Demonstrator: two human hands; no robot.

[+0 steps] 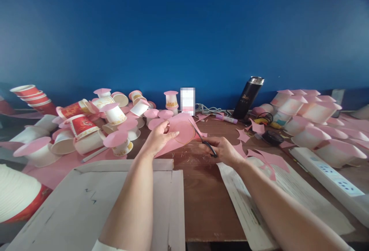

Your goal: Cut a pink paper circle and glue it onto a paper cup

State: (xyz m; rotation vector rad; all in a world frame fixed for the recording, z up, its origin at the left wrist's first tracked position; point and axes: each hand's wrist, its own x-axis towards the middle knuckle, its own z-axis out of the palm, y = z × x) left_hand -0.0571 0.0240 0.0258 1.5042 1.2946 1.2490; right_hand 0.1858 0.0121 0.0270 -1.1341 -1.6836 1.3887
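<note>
A sheet of pink paper (pixel 184 130) with a circle drawn on it is pinched in my left hand (pixel 162 137), thumb on top. My right hand (pixel 223 150) grips a pair of black-handled scissors (pixel 208 145). Their blades reach up to the right edge of the paper, beside the drawn circle. How far apart the blades stand is hard to make out. Pink paper scraps (pixel 243 135) lie on the brown table (pixel 201 205) just right of the scissors.
Paper cups topped with pink paper (pixel 115 114) crowd the left side; more cups (pixel 311 135) stand at the right. A black flask (pixel 248 97) leans near the blue wall. A glue stick (pixel 226 118), a power strip (pixel 331 178) and a grey-white board (pixel 129 205) lie around my arms.
</note>
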